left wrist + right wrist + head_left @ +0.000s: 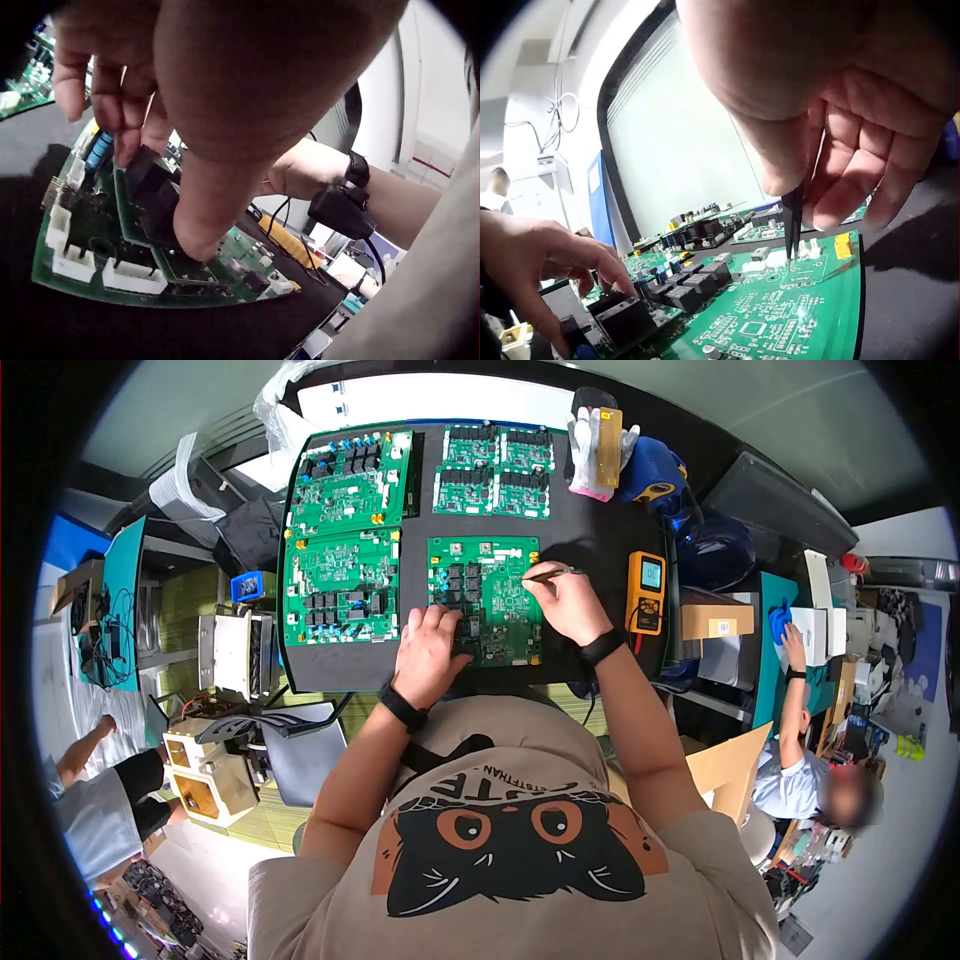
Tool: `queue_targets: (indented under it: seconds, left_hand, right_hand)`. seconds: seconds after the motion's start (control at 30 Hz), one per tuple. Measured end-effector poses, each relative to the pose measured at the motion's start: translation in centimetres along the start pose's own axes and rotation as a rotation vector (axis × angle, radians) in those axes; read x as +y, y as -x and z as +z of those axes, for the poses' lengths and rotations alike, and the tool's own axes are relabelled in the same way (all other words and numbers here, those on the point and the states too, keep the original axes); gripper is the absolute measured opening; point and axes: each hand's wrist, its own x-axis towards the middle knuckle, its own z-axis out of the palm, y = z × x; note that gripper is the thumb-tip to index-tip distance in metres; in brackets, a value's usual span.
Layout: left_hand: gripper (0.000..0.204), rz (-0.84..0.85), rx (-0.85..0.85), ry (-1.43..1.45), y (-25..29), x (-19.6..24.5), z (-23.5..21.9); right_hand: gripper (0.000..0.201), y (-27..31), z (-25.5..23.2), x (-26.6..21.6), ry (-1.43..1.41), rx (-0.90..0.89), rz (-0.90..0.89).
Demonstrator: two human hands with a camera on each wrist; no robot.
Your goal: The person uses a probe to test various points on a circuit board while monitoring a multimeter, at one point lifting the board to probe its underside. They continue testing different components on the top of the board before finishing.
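Note:
A green circuit board (510, 595) lies on the black mat. My left hand (428, 652) is at its lower left, gripping a smaller board (135, 217) with black block components between thumb and fingers; this smaller board lies over part of the green one. Black tweezers (793, 225) are pinched in my right hand (570, 605), pointing down. Their tips are at the green board's upper right, beside white connectors (778, 259) and near a yellow part (843, 246); whether they touch the board, I cannot tell.
Larger green boards (345, 585) lie at the left, and several small boards (492, 490) at the back. An orange meter (647, 592) is on the right. Behind it are a blue device (652, 468) and white gloves (583, 450). Other people are at both sides.

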Motion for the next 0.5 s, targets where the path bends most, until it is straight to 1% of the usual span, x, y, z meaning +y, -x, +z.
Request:
queue_targets:
  seconds: [0.03, 0.1, 0.17, 0.2, 0.27, 0.37, 0.5]
  left_hand:
    - [0.068, 0.012, 0.003, 0.013, 0.0, -0.1, 0.0]
    - [0.068, 0.024, 0.003, 0.024, -0.1, -0.4, -0.1]
    - [0.069, 0.046, 0.005, 0.041, -0.1, -0.5, -0.3]
    - [0.069, 0.045, 0.004, 0.042, -0.1, -0.6, -0.3]
    - [0.068, 0.054, -0.002, 0.058, 0.0, -0.6, -0.5]
    - [0.068, 0.061, 0.017, 0.065, 0.0, -0.9, 0.0]
    - [0.068, 0.042, 0.007, 0.085, 0.1, -0.8, 0.1]
  right_hand:
    - [0.016, 0.0, 0.2, 0.0, 0.010, -0.033, 0.004]
    - [0.016, 0.1, 0.6, 0.1, -0.022, -0.028, -0.028]
    - [0.014, 0.5, 0.9, -0.1, -0.069, -0.026, 0.060]
    - [0.014, 0.4, 1.1, 0.2, -0.069, -0.028, 0.061]
    - [0.013, 0.4, 1.6, 0.7, -0.133, -0.024, -0.027]
    - [0.012, 0.3, 1.8, 0.2, -0.085, -0.052, -0.041]
    - [0.011, 0.6, 1.9, -0.2, -0.015, -0.017, -0.093]
